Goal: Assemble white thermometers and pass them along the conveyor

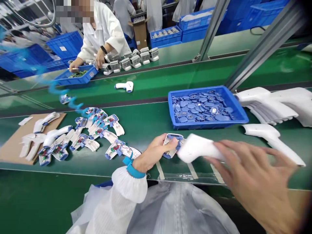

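Note:
My left hand (157,149) grips a half-built forehead thermometer (170,145), its blue-framed end showing past the thumb. A white thermometer shell (197,148) is in my right hand (258,172), fingers closed round its handle. The shell's wide end comes up close to the half-built thermometer; whether they touch I cannot tell. To the left lie several open thermometer halves (113,150) with wires and small boards showing. On the right, a loose white shell (270,135) rests on the green bench, beside stacked white shells (265,100).
A blue tray (207,125) of blue oval parts stands behind my hands. At left, cardboard (12,146) carries closed thermometers. One thermometer (125,86) lies on the green strip beyond. Across it, a co-worker (104,35) handles parts. A metal post (260,45) rises at right; a blue coiled hose (56,87) hangs left.

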`<state>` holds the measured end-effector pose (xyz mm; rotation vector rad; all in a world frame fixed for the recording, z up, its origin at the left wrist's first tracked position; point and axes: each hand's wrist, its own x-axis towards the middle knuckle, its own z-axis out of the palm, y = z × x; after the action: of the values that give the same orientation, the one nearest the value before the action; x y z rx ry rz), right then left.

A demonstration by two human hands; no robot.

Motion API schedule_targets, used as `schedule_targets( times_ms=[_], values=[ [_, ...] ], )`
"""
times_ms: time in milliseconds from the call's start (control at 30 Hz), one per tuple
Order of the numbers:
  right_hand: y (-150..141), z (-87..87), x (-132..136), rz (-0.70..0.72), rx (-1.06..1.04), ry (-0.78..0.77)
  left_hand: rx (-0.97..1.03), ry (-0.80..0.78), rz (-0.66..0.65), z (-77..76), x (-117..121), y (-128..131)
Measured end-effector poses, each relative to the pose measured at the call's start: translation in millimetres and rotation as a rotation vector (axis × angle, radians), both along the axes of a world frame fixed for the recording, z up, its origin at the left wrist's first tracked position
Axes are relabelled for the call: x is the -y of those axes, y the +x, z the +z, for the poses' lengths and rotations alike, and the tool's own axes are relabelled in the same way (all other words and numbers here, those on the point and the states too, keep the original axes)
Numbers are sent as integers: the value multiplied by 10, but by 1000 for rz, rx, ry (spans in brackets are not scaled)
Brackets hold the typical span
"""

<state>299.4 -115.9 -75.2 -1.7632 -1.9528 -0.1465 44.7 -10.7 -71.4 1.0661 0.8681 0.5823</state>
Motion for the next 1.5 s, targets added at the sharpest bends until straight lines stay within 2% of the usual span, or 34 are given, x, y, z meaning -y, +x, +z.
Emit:
schedule_targets(
  times_ms=[100, 233, 367, 467, 533, 667, 733, 833, 933, 1067, 1200, 1333, 1433, 1500],
  values=[
    [-429, 148, -197, 157, 253, 150, -9, 40, -14, -14, 27, -8],
    [-519, 46, -393, 224, 250, 59, -59, 162, -3, -58, 78, -32],
    [-443, -2, -449, 183, 49, -187, -96, 299, -26, -41, 136, -42],
    [-401, 143, -463, 194, -172, -542, -128, 337, -48, -14, 150, -40],
    [-382, 264, -468, 243, -330, -709, -175, 365, -23, -6, 153, -37],
    [-349, 371, -442, 347, -564, -790, -243, 481, 59, -42, 188, -39],
    [-337, 349, -408, 319, -638, -819, -265, 615, 103, -99, 226, -53],
    [-337, 302, -345, 229, -666, -827, -373, 868, 109, -209, 285, -96],
    [-376, 295, -291, 275, -623, -799, -454, 949, 36, -287, 320, -147],
    [-441, 283, -216, 279, -561, -747, -479, 873, 13, -300, 322, -181],
    [-384, 201, -170, 247, -543, -706, -435, 809, 41, -228, 293, -198],
    [-378, 164, -323, 348, -576, -571, -525, 591, -110, -64, 245, -176],
    [-658, 205, -558, 208, -661, -420, -599, 573, -76, 51, 207, -103],
    [-921, 221, -714, 82, -607, -237, -579, 606, -69, 97, 182, -50]
  ],
)
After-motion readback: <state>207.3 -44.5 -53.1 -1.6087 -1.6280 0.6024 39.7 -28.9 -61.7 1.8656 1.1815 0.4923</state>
